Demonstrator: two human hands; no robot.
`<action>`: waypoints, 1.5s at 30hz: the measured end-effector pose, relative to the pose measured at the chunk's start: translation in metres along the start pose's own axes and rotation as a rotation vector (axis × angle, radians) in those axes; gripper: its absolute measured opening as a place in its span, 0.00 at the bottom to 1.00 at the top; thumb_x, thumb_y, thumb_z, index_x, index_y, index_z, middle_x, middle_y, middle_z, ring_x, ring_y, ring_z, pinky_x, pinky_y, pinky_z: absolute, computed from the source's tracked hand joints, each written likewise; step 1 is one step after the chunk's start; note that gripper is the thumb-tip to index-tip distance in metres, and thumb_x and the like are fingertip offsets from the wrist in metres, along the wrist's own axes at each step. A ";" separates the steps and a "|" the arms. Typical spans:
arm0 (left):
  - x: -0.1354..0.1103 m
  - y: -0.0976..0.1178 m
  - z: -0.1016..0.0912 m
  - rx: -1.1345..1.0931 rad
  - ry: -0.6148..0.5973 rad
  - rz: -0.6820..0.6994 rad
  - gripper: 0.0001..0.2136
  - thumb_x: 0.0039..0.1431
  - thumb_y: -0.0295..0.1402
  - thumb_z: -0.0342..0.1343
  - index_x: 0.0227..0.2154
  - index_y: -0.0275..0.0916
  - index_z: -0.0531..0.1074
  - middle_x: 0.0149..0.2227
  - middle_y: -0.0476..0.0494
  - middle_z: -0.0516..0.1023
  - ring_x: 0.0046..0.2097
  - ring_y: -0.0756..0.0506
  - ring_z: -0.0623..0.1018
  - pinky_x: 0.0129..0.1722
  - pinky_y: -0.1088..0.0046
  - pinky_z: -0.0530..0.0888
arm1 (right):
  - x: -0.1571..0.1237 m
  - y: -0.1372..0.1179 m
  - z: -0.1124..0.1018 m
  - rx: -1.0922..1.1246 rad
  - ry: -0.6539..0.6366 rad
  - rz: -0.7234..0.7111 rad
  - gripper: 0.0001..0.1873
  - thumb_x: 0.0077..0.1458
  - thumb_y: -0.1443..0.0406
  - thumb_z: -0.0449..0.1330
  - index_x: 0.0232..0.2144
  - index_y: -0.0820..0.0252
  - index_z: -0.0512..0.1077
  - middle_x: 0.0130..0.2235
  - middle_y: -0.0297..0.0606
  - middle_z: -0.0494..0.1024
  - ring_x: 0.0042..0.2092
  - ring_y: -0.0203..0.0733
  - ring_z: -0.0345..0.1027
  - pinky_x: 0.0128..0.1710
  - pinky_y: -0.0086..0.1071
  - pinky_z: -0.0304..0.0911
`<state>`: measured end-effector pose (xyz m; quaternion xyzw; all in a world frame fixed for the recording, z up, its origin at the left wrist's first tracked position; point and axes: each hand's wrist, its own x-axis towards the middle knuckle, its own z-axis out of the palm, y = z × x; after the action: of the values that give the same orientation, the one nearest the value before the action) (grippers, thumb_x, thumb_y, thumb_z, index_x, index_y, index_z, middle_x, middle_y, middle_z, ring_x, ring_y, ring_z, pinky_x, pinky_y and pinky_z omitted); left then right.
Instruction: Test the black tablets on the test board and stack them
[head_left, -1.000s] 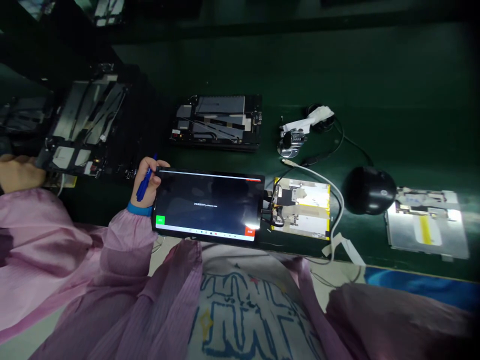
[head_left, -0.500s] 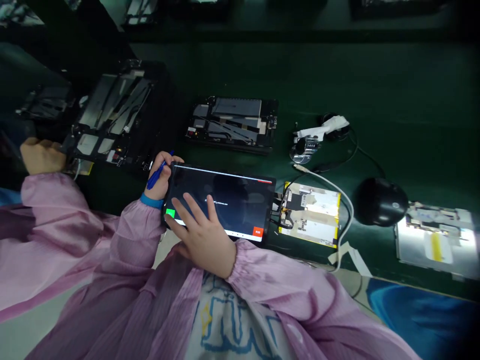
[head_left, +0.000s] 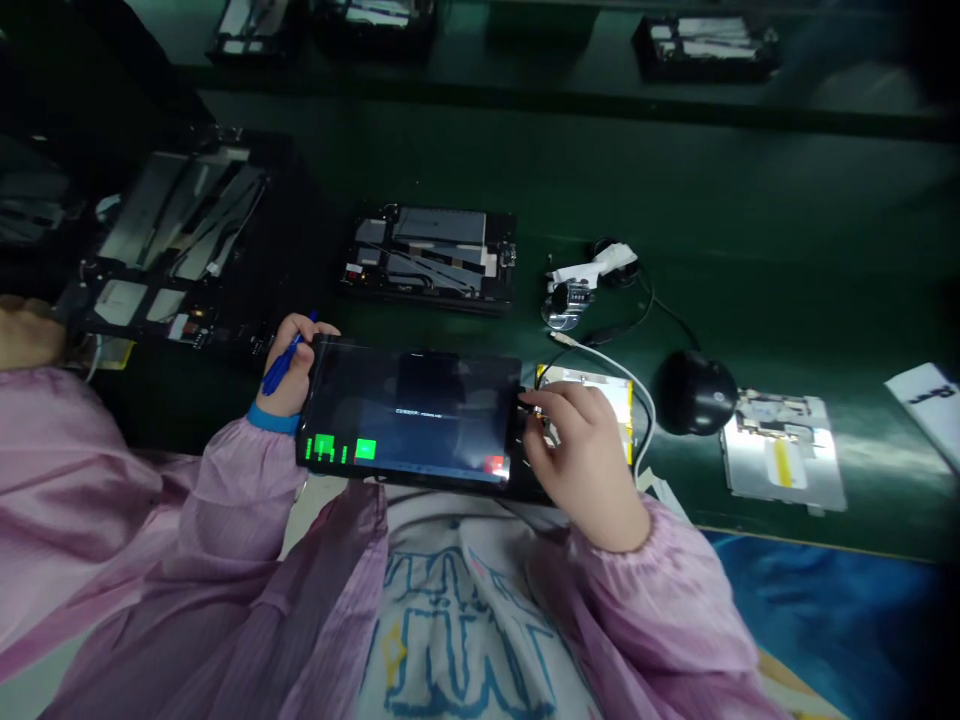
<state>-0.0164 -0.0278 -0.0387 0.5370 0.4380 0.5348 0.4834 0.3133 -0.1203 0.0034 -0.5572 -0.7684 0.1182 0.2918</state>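
Observation:
A black tablet (head_left: pixel 420 385) is tilted over the table's front edge, its dark screen showing green patches at lower left and a red one at lower right. My left hand (head_left: pixel 291 365) grips its left edge. A blue pen (head_left: pixel 281 365) lies across the same hand, tucked between the fingers. At the tablet's right edge my right hand (head_left: pixel 581 450) has thumb and index finger closed together, near the black cables there. What they pinch is hidden. Behind that hand lies an opened silver panel (head_left: pixel 621 390) with yellow edges, partly covered.
An opened device (head_left: pixel 435 250) lies beyond the tablet; a stack of opened devices (head_left: pixel 172 230) stands left. To the right are a white cable (head_left: pixel 611 360), a taped metal part (head_left: pixel 570 300), a black mouse (head_left: pixel 696 392) and a silver panel (head_left: pixel 784 450). A co-worker's hand (head_left: pixel 30 335) is far left.
My right hand has left the screen and moved right to the tablet's right edge, its fingers now closed. Green patches on the screen have changed. My left hand still holds the tablet and pen.

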 end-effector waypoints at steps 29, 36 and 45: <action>-0.002 -0.004 -0.004 0.101 -0.028 -0.016 0.29 0.43 0.60 0.61 0.32 0.40 0.59 0.37 0.44 0.74 0.32 0.48 0.73 0.30 0.73 0.68 | 0.005 0.004 0.010 0.264 0.017 -0.168 0.30 0.55 0.58 0.62 0.57 0.50 0.59 0.65 0.46 0.54 0.67 0.61 0.45 0.61 0.61 0.53; -0.002 -0.004 -0.004 0.126 -0.028 -0.004 0.28 0.44 0.60 0.61 0.32 0.40 0.60 0.36 0.44 0.74 0.31 0.48 0.71 0.28 0.73 0.65 | -0.026 -0.026 0.028 -0.059 -0.254 -0.450 0.24 0.54 0.53 0.62 0.51 0.51 0.69 0.62 0.43 0.65 0.67 0.63 0.43 0.63 0.69 0.30; -0.003 -0.001 -0.004 0.109 -0.042 -0.019 0.29 0.44 0.60 0.60 0.32 0.39 0.59 0.37 0.44 0.73 0.32 0.50 0.71 0.29 0.75 0.66 | -0.007 0.003 -0.011 0.135 -0.015 -0.210 0.13 0.56 0.70 0.53 0.43 0.54 0.69 0.54 0.44 0.69 0.60 0.57 0.58 0.58 0.60 0.53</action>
<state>-0.0208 -0.0306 -0.0407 0.5694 0.4613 0.4943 0.4676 0.3236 -0.1270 0.0082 -0.4520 -0.8149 0.1427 0.3335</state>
